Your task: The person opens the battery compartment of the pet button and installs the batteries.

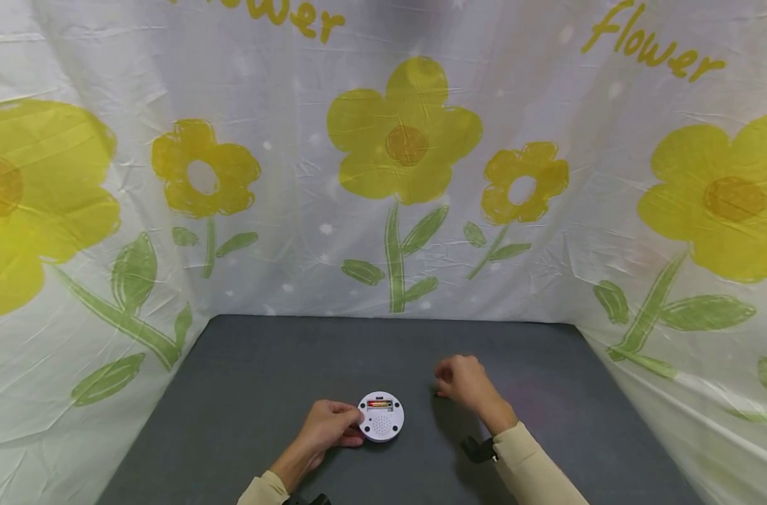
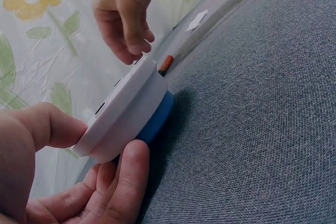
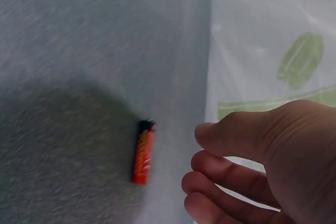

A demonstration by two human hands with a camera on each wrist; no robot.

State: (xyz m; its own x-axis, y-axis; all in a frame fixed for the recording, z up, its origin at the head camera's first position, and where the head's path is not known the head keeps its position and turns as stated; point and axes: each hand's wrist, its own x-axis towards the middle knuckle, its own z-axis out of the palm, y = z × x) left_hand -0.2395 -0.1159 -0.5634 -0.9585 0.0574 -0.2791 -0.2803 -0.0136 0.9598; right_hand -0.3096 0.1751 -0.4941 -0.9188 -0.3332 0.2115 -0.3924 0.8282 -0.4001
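My left hand (image 1: pixel 326 429) holds a round white device (image 1: pixel 382 426) by its left edge, thumb on top and fingers beneath. Its upper face shows a battery bay with red-and-gold battery (image 1: pixel 379 404) inside, small dark feet and a speaker-like grid of holes. The left wrist view shows a blue part (image 2: pixel 158 119) under the white body (image 2: pixel 123 111). To the right, my right hand (image 1: pixel 468 384) hovers with fingers loosely bent and nothing between them. Close by, a loose red battery (image 3: pixel 143 153) with a black end lies on the table.
A dark grey cloth-like tabletop (image 1: pixel 282 358) spreads beneath both hands. White curtains with yellow flowers (image 1: pixel 405 140) enclose its back and sides. A small white patch (image 2: pixel 197 20) shows beyond the battery in the left wrist view.
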